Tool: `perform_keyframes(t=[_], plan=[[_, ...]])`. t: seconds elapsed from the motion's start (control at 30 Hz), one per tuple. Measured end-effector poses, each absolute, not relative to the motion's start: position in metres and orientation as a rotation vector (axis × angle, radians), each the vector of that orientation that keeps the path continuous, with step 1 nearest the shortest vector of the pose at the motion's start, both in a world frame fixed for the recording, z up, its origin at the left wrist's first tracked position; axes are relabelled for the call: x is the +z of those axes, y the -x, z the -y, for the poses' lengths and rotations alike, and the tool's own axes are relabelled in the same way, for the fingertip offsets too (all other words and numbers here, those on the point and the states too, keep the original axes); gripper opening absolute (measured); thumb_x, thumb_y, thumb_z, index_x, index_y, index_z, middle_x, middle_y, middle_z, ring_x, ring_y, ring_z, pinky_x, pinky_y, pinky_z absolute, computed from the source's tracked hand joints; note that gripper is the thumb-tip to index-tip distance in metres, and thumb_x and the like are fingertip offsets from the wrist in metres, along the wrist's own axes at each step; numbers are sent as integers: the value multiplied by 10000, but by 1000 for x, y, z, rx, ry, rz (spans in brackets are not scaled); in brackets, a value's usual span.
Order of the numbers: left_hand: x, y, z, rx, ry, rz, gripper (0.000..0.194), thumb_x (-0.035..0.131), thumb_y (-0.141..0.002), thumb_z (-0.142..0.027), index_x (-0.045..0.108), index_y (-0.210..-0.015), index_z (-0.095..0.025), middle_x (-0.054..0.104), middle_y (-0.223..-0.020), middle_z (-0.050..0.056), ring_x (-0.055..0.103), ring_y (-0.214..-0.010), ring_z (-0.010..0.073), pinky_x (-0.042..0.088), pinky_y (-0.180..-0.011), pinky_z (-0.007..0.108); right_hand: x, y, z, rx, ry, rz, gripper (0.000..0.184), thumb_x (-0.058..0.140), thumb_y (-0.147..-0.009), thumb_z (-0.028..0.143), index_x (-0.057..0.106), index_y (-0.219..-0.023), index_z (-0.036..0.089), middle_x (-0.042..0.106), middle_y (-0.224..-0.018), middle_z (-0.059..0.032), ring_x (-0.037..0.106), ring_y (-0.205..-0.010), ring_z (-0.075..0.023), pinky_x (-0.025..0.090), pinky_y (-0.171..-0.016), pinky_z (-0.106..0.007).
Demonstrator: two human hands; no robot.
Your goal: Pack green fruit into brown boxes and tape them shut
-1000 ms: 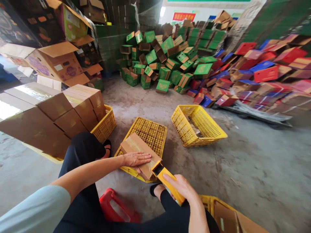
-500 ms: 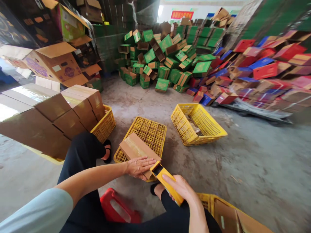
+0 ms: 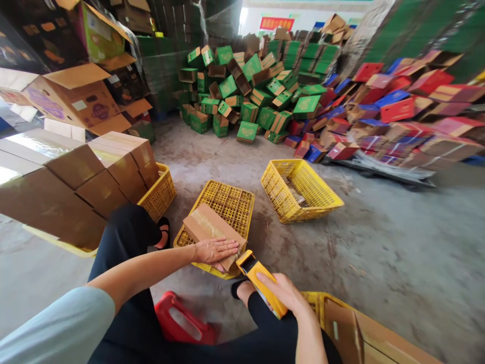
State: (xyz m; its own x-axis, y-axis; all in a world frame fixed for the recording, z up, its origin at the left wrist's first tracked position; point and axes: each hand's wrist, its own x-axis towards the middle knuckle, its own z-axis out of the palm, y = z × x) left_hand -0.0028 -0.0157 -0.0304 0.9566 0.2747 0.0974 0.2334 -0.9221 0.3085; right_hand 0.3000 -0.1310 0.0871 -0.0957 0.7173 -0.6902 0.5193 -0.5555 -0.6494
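A taped brown cardboard box (image 3: 206, 223) lies on an upturned yellow plastic crate (image 3: 231, 198) between my knees. My left hand (image 3: 215, 251) is flat on the near end of the box, fingers stretched out over the tape. In my right hand (image 3: 282, 290) is a yellow tape dispenser (image 3: 261, 280), its dark mouth pointing toward the box's near right corner. A small gap shows between the dispenser and the box. My right fingers wrap round its body and are partly hidden beneath it.
Brown boxes (image 3: 102, 189) fill a yellow crate at my left. An open yellow crate (image 3: 303, 194) stands ahead right; another with cardboard (image 3: 352, 328) is beside my right leg. A red plastic container (image 3: 182, 323) lies below me. Green boxes (image 3: 246, 96) and red boxes (image 3: 397, 108) pile up behind.
The tape dispenser has come away from the box's edge, leaving a gap. My left hand lies flat farther along the end of the box. The whole view has shifted slightly.
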Motion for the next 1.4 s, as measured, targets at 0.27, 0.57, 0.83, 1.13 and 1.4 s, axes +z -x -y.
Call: perform_keyframes(t=[0.27,0.57,0.83,1.13,1.4], plan=[[-8,26,-7,-12,-2782,-423,768,530,-1053,-515,214,-1675,-194,265,-1703,154,244,-1589,261,204,-1298,449,77,-295,114,1706,1883,1452,567,547,-932,692,671,-809,153,690,-642,-103,665,-535,-207,541,-496,-308],[-16,-3,22,22,-2785,-408,1021,556,-971,-639,65,-1685,-99,105,-1737,180,97,-1617,314,114,-1313,478,84,-292,120,1718,1934,1396,518,567,-939,643,677,-851,144,717,-684,-142,683,-554,-218,568,-529,-317],[-17,0,19,15,-2772,-386,1020,576,-962,-612,70,-1684,-100,71,-1743,173,96,-1618,315,150,-1306,493,84,-301,128,1784,1893,1379,570,534,-924,707,680,-843,162,722,-637,-97,700,-561,-230,554,-517,-305],[-13,-2,23,23,-2690,-426,1026,619,-936,-623,120,-1685,-129,140,-1734,187,151,-1607,346,160,-1299,509,91,-311,155,1757,1958,1279,519,568,-902,665,673,-935,158,703,-620,-64,696,-558,-215,549,-524,-291],[-13,-11,33,2,-2741,-478,1007,560,-953,-674,109,-1686,-152,107,-1742,170,81,-1618,346,67,-1295,547,78,-309,144,1703,2018,1380,536,526,-937,665,640,-801,159,708,-620,-120,688,-523,-226,547,-506,-318]])
